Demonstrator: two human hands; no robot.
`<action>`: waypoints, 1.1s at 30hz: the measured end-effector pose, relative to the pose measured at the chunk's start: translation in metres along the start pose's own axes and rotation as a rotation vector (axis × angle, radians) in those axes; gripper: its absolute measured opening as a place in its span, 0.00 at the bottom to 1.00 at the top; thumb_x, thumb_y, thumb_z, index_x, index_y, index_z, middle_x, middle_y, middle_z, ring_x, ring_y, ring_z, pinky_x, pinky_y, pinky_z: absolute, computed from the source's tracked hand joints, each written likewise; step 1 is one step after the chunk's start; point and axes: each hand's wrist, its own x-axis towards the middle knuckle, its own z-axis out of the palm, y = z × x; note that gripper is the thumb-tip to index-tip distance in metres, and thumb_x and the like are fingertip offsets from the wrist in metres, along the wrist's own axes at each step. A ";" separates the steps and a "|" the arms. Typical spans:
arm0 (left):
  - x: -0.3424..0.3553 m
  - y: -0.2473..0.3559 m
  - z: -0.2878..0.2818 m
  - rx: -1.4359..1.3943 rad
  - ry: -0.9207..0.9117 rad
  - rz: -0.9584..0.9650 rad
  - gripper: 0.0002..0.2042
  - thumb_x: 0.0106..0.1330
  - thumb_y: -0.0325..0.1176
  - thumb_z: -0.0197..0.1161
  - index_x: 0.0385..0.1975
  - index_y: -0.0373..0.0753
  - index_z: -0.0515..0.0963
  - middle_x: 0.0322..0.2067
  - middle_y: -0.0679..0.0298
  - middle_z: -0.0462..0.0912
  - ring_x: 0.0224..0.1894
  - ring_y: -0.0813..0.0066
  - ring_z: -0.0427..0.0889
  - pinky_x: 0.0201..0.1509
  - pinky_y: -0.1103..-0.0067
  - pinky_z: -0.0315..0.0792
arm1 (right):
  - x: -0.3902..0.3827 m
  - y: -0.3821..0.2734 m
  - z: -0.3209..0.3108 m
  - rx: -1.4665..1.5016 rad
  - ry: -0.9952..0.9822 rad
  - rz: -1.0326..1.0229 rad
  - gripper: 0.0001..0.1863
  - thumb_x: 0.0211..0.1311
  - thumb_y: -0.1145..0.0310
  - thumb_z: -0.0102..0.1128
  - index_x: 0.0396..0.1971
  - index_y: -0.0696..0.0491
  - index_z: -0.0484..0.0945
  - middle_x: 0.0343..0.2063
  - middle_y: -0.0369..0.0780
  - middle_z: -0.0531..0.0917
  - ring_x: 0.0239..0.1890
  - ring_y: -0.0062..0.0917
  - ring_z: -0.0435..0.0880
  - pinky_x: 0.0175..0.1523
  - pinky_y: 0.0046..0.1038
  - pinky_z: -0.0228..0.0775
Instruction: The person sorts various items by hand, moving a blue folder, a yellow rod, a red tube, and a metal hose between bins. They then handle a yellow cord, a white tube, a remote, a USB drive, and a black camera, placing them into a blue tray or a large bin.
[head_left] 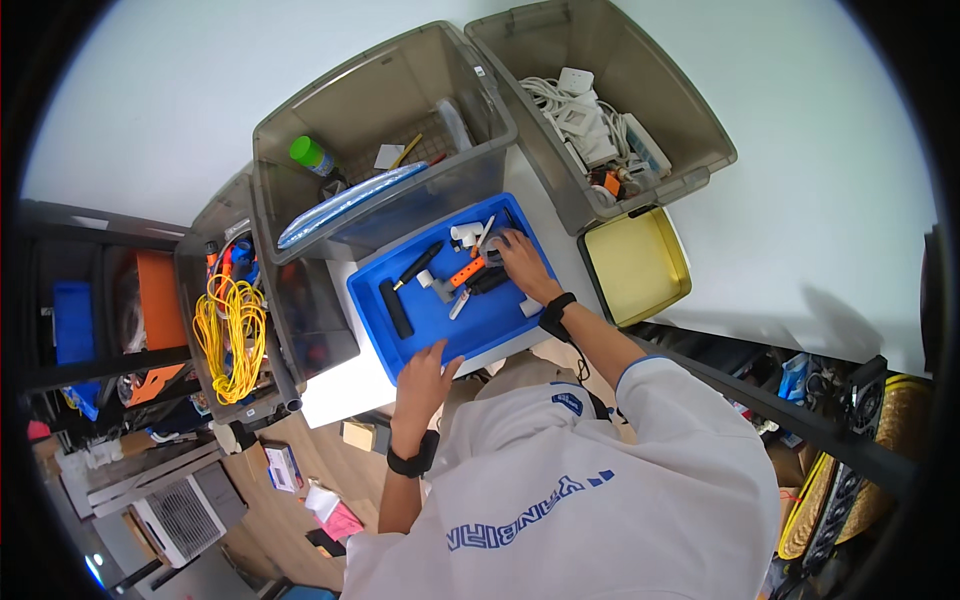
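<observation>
A blue tray (440, 330) lies in front of me with a jumble of small items in it. My right hand (525, 268) reaches into its right side, fingers bent around a grey ring-shaped roll (491, 251), which they partly cover. Beside the roll are an orange strip with holes (467, 271), white pipe fittings (466, 232), a grey fitting (441, 290) and a black-handled tool (420, 264). A black bar (396, 308) rests along the tray's left part. My left hand (428, 378) is at the tray's near edge, fingers spread, holding nothing.
Behind the tray stands a grey bin (430, 190) holding a green-capped can and a blue-edged packet. Another bin (690, 120) at the right holds white cables and sockets. A yellow tray (640, 268) sits right of the blue one. Yellow cable (230, 340) fills a left bin.
</observation>
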 end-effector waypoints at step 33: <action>-0.021 -0.011 -0.117 -1.372 0.089 0.016 0.17 0.72 0.32 0.70 0.55 0.32 0.80 0.45 0.65 0.86 0.45 0.82 0.83 0.51 0.82 0.76 | 0.018 -0.217 -0.227 1.089 -0.242 0.232 0.14 0.67 0.65 0.72 0.41 0.63 0.89 0.29 0.38 0.90 0.31 0.15 0.85 0.40 0.20 0.77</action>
